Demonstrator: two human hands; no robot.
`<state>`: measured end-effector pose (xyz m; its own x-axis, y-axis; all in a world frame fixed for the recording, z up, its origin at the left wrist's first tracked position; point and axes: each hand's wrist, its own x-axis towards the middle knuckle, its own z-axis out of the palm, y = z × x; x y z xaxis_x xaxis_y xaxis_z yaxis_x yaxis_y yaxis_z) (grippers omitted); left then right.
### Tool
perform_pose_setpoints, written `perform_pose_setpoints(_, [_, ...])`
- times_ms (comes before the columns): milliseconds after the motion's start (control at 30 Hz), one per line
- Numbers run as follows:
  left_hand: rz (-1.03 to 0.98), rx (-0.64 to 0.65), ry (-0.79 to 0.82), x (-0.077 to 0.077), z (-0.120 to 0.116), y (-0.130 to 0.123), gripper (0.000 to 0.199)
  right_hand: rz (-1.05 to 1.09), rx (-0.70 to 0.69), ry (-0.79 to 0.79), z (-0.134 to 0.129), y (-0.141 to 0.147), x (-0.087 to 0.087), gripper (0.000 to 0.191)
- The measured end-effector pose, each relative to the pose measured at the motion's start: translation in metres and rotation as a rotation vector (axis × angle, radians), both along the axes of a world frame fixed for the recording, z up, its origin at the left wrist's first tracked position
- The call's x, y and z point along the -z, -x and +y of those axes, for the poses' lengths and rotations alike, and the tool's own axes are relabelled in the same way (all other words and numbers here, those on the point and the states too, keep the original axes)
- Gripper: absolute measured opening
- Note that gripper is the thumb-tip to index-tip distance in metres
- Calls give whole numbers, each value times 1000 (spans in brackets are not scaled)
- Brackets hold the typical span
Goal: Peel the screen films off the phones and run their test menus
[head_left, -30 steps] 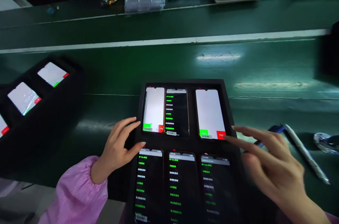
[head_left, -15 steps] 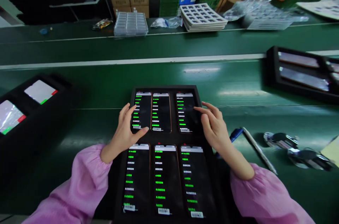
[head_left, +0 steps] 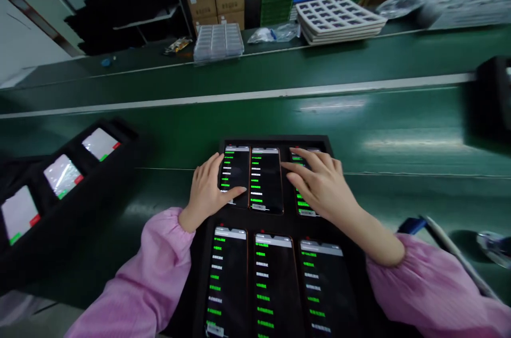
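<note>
A black tray [head_left: 275, 221] holds several phones with lists of green and white text on dark screens. My left hand [head_left: 209, 189] rests at the top-left phone [head_left: 236, 175], thumb and fingers apart across its lower part and left edge. Over the top-right phone [head_left: 305, 205] is my right hand [head_left: 323, 181], its fingers spread and pointing left toward the top-middle phone [head_left: 266, 178]. That hand hides much of the top-right phone. The front row has a left phone [head_left: 226, 279], a middle one [head_left: 275, 285] and a right one [head_left: 324, 290].
At left, another black tray [head_left: 75, 199] holds phones with pale surfaces and red and green tabs. A dark tray [head_left: 489, 98] is at the right edge. Behind are clear plastic trays [head_left: 219, 42] and stacked white trays [head_left: 341, 18]. A blue pen [head_left: 413, 225] lies right.
My right hand has moved left, from the right edge of the top-right phone to over it. My left hand keeps its place at the top-left phone. The view has shifted left.
</note>
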<state>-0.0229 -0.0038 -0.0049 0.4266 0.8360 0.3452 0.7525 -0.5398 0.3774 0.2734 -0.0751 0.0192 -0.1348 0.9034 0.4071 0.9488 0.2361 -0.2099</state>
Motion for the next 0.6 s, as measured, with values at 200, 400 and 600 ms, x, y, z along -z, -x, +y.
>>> perform_pose_setpoints(200, [60, -38, 24, -7, 0, -4, 101, 63, -29, 47, 34, 23, -2, 55])
perform_pose_setpoints(400, [114, -52, 9, -12, 8, -10, 100, 103, 8, 85, 42, 21, 6, 56])
perform_pose_setpoints(600, [139, -42, 6, -11, 13, -12, 91, 129, 44, 98, 42, 24, -3, 53])
